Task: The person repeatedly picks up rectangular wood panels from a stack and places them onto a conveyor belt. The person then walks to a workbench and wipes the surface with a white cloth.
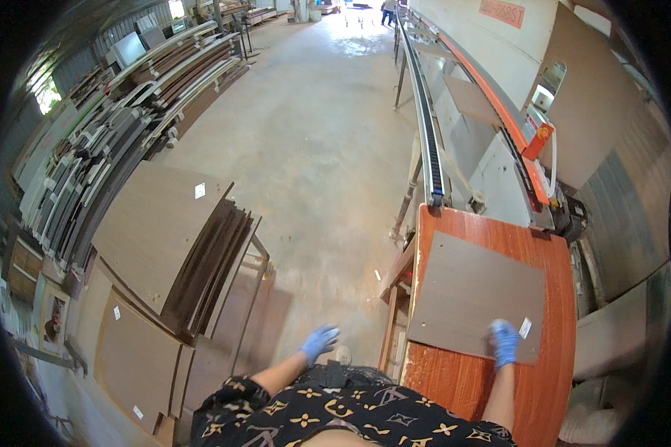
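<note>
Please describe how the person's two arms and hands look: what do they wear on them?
Both hands wear thin blue disposable-style gloves: the left hand and the right hand. The gloves end at the wrists, and both forearms are bare, with no sleeves over them. No watch, band or cable shows. At the lower edge is a black garment with a repeating gold-tan pattern of small flower and star shapes.

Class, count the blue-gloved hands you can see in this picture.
2. The right hand rests on the grey-brown panel on the red-brown table; the left hand hangs free over the concrete floor.
</note>
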Demonstrator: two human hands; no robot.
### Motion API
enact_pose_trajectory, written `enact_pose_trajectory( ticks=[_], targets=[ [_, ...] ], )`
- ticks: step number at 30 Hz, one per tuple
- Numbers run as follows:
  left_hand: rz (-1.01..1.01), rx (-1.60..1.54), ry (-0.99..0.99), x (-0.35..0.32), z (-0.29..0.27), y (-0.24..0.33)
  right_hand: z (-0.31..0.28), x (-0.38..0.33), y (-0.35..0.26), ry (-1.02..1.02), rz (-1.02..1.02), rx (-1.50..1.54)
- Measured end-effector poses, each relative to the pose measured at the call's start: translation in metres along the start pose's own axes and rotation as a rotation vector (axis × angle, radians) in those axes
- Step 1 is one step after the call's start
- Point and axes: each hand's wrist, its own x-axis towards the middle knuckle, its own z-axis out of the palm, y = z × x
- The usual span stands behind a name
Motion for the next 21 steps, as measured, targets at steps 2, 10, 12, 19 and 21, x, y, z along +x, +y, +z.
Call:
enact_pose_trajectory(
  ticks=[2,10,12,19,21],
  targets=[
    [-0.048,0.066,-0.165,0.014,0.029,0.005,-0.042,-0.014,0.018,0.394,-0.024,-0.268],
    [0.135,0.72,-0.402,0.047,0.101,-0.004,-0.079,-0.069,0.115,0.758,0.375,-0.516],
    [0.192,0.727,-0.314,0.064,0.101,-0.015,-0.108,-0.055,0.167,0.738,0.301,-0.179],
    [0.393,0.611,-0.21,-0.008,0.032,0.077,-0.06,-0.045,0.138,0.018,0.401,0.504],
    [0.413,0.495,-0.068,-0.021,-0.029,0.057,-0.009,-0.054,0.076,-0.171,0.393,0.438]
  ],
)
